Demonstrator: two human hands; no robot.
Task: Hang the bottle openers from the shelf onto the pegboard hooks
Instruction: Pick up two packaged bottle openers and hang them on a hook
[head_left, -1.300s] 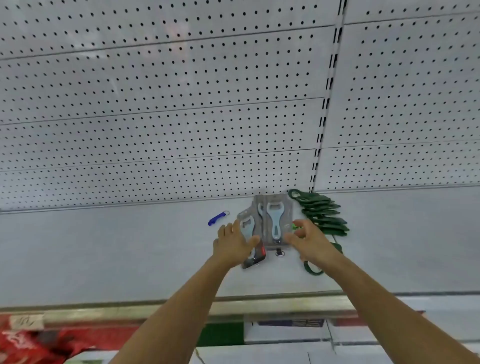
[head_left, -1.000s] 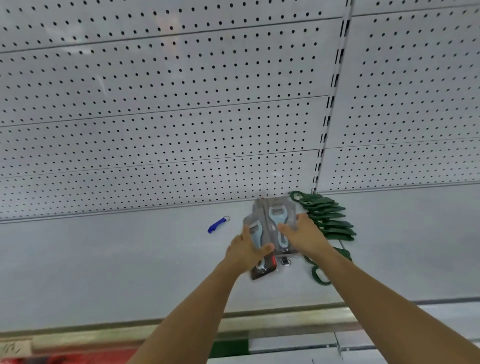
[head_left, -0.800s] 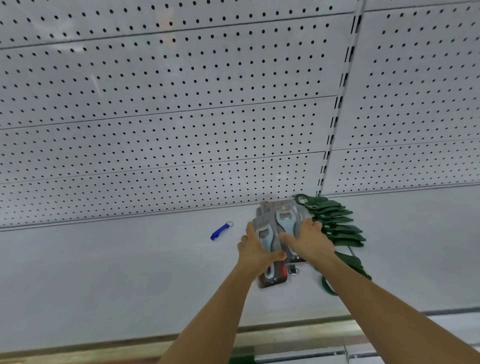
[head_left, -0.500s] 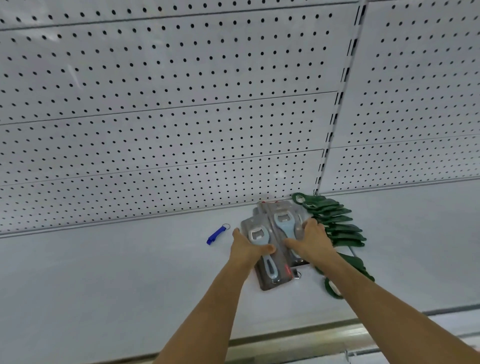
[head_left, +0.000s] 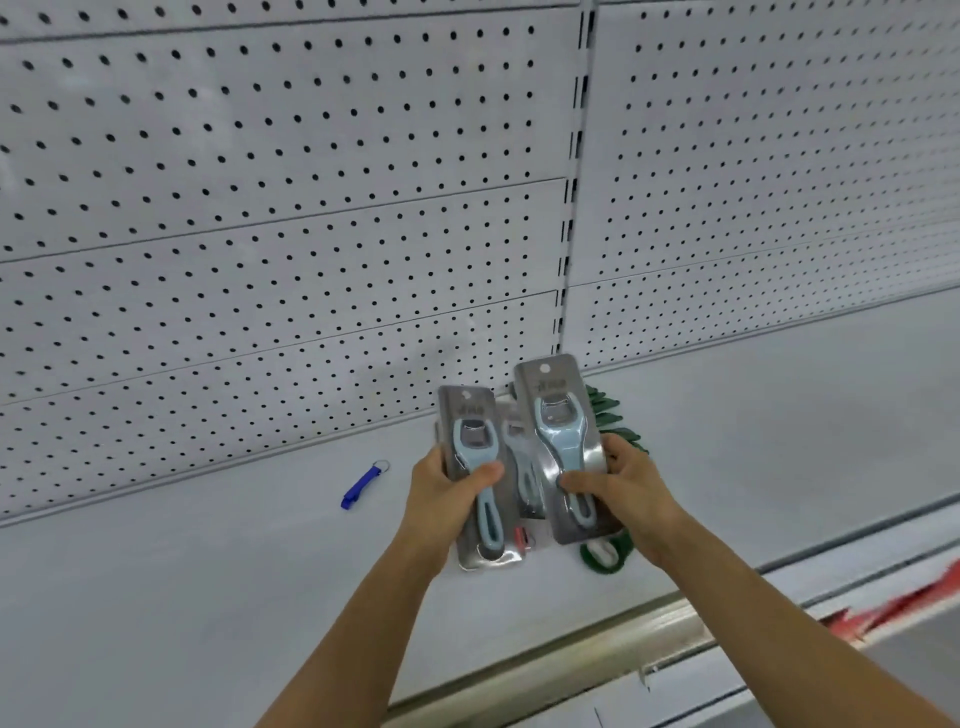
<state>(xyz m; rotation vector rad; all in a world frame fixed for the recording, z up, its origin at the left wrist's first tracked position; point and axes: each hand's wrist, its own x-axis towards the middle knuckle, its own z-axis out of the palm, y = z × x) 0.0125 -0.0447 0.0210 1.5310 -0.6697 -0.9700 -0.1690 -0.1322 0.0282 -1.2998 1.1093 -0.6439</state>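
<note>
Both hands were up over the shelf (head_left: 727, 441), each holding one carded bottle opener. Left hand (head_left: 441, 499) gripped the left opener pack (head_left: 475, 467), thumb across the front of the blue handle, fingers curled behind the card. Right hand (head_left: 623, 493) gripped the right opener pack (head_left: 561, 441) the same way, thumb on the front low on the handle. Both packs were roughly upright, hang holes at the top, clear of the shelf; the right one sat slightly higher than the left.

Between the two packs, more carded openers (head_left: 522, 478) lay on the shelf (count not readable, mostly hidden). A row of green openers (head_left: 608, 415) lay on the shelf just behind and right of the right pack, with one green loop (head_left: 605, 556) showing below the right hand. A small blue keychain opener (head_left: 361, 486) lay on the shelf well left of the left pack.

Pegboard (head_left: 311, 208) stood behind the shelf, above both packs; neither pack touched it.
</note>
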